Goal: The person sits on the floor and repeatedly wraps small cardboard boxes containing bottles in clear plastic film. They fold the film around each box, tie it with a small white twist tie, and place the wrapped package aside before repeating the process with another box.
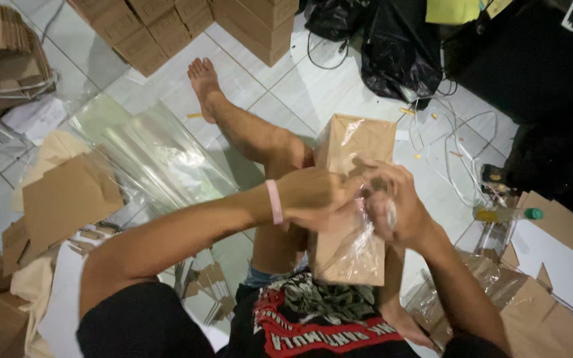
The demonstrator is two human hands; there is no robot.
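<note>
On the lap, both hands work a tall brown cardboard box in clear plastic film (pixel 356 199): left hand (pixel 313 197) pressed flat, right hand (pixel 392 205) pinching film (pull it taut, evenly). Beyond lie clear plastic sheets (pixel 160 156).

This looks like a home turned into a small packing room. The person sits barefoot on a white tiled floor (pixel 260 86). Stacks of sealed brown cardboard boxes (pixel 167 26) stand along the far side, a bundle of flattened brown cardboard sheets (pixel 1 56) lies at the left, and clear plastic wrapping sheets (pixel 154 156) are spread beside loose cardboard pieces (pixel 67 199). Black plastic bags (pixel 392 46) and white cables (pixel 459 152) lie about.
</note>
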